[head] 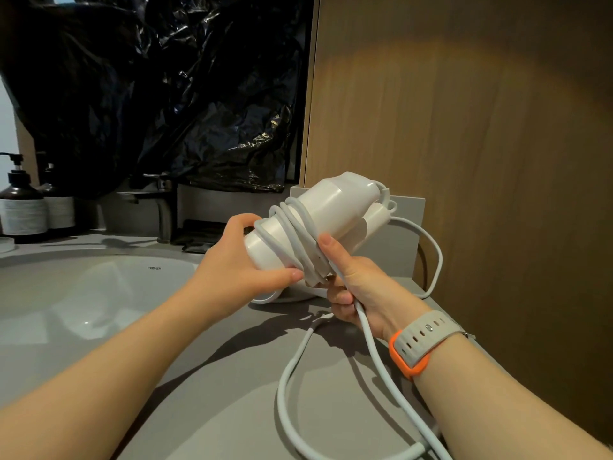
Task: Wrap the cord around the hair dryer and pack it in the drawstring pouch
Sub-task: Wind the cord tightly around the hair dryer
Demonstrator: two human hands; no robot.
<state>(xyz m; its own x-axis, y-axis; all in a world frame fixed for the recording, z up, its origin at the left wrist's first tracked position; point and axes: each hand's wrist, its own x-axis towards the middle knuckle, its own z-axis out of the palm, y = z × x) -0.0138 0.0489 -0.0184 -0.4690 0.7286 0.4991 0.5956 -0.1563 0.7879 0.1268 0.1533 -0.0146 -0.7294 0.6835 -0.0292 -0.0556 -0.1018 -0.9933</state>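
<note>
A white hair dryer (335, 207) is held above the grey counter (232, 376), its handle folded against the body. Several turns of its pale grey cord (295, 234) circle the barrel. My left hand (238, 260) grips the dryer's near end, thumb underneath. My right hand (351, 287) pinches the cord against the barrel with the thumb, and the cord runs on through its fist. The loose cord (292, 376) trails down in a big loop over the counter toward the bottom edge. Another loop (434, 260) hangs off to the right. No pouch is clearly visible.
A white sink basin (99, 293) lies at left with a metal faucet (162, 207) behind it. Dark pump bottles (23, 207) stand at far left. Black plastic sheeting (166, 94) hangs behind. A wooden panel (481, 127) walls the right side. A dark folded item (202, 234) lies behind the dryer.
</note>
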